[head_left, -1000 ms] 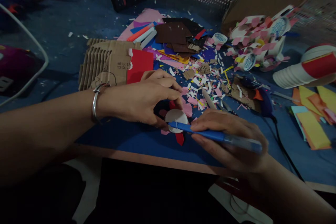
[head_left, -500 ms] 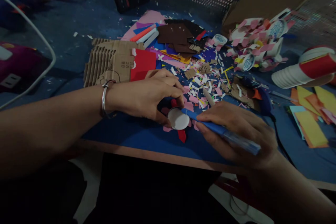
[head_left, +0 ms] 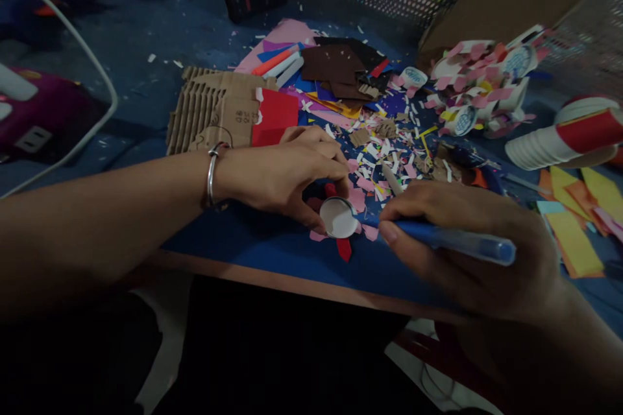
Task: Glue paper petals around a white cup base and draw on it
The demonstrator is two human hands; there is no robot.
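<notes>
My left hand (head_left: 302, 175), with a silver bracelet at the wrist, is curved around a small white round paper-cup piece (head_left: 337, 219). Thumb and fingertips press on its edge. Pink and red paper tabs stick out from under the piece; one red tab (head_left: 344, 249) points toward the table's front edge. My right hand (head_left: 467, 246) grips a blue pen (head_left: 438, 235) with a clear barrel. The pen's tip end reaches the right edge of the white piece; whether it touches is hard to see.
Paper scraps (head_left: 374, 168) lie beyond both hands. Corrugated cardboard (head_left: 204, 104) and red paper (head_left: 277, 115) are behind my left hand. At the right stand decorated cup pieces (head_left: 481, 84), stacked paper cups (head_left: 535, 146) and coloured strips (head_left: 572, 240). A white cable (head_left: 92, 65) curves at left.
My right hand and the pen have shifted right, away from the middle of the white piece toward its right edge. My left hand still holds the piece; the whole view has shifted slightly.
</notes>
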